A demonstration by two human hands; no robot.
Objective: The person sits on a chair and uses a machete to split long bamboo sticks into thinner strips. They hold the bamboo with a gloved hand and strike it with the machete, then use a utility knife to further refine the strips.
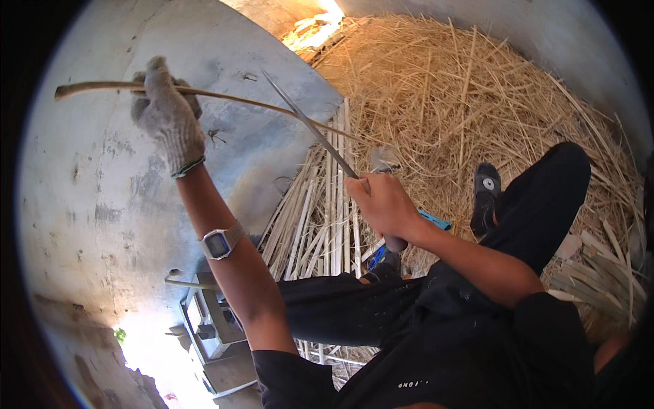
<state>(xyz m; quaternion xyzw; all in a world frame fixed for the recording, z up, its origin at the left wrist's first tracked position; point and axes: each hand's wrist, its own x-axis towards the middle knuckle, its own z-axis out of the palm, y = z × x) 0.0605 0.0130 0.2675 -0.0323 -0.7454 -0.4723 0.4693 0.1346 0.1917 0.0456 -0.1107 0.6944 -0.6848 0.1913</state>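
My left hand (167,119), in a pale knitted work glove, is raised at the far left, closed around a long, thin bamboo strip (235,99). The strip's thicker end sticks out left of the glove, and its thin end reaches right toward the shavings. My bare right hand (385,204) grips the handle of a long, narrow-bladed knife (327,145), its tip pointing up and left. Blade and strip cross in view; whether they touch I cannot tell. Only the handle's dark butt shows below my fist.
Bamboo shavings (422,82) cover the floor ahead and to the right. Long split strips (306,211) lie beyond my legs, with another bundle (599,279) at the right. A pale wall (88,177) and a boxy grey object (218,320) stand at left.
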